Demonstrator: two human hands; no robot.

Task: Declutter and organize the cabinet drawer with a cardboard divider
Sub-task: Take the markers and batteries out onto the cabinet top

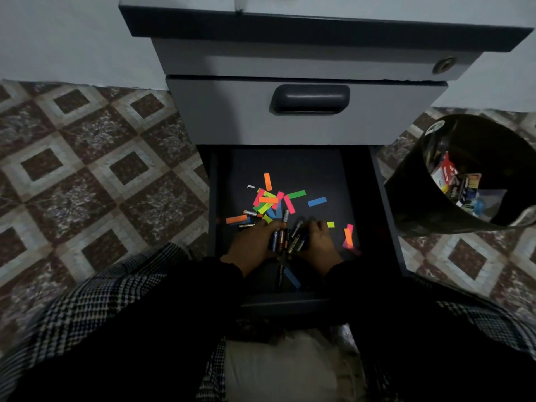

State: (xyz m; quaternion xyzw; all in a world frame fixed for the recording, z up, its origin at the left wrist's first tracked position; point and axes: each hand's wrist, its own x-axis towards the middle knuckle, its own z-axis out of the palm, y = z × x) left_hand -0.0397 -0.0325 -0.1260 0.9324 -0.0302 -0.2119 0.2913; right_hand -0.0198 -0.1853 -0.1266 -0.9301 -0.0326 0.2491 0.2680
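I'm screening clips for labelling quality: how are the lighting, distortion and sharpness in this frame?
Head view: dim overall, the open drawer interior nearly black, only the neon paper strips stand out; wide-angle bending curves the cabinet edges; the batteries between left hand and right hand look soft, labels unreadable; a glint on the bin rim.

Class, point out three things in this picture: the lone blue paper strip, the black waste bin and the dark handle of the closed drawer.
Lone blue paper strip (317, 201): head view, strip's middle.
Black waste bin (406, 198): head view, outer wall.
Dark drawer handle (311, 97): head view, handle's centre.
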